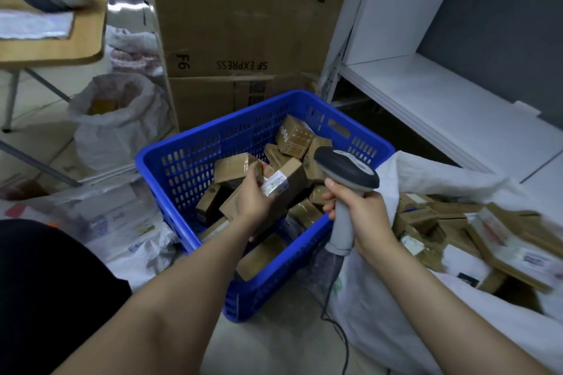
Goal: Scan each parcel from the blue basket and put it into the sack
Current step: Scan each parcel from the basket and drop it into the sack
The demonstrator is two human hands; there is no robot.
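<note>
the left hand [254, 195] reaches over the blue perforated plastic basket [170, 155] and holds a small brown cardboard parcel with a white label [283, 183], fingers curled round its near end, label side turned up and toward the scanner

the right hand [362, 216] grips the handle of a grey handheld barcode scanner [347, 173], whose dark head tilts toward the label, just beside the parcel and above the basket's right rim; its thin black cable [344, 341] trails down to the floor between basket and sack

the basket sits on the floor and holds a loose heap of other small brown cartons [294, 134] lying at all angles under and behind the held one

the wide white woven sack [426, 179] lies open at the right, its edge against the basket, with flat brown parcels [457, 228] piled inside

behind the basket stand tall stacked brown cardboard boxes [243, 9], close to its far rim; a white metal shelf [441, 100] runs along the right. at the left a second white bag [115, 119] stands upright with something brown inside, under a wooden tabletop [61, 46] on metal legs. flat printed white bags [122, 228] lie on the floor left of the basket, and dark clothing [45, 283] fills the lower left corner
</note>
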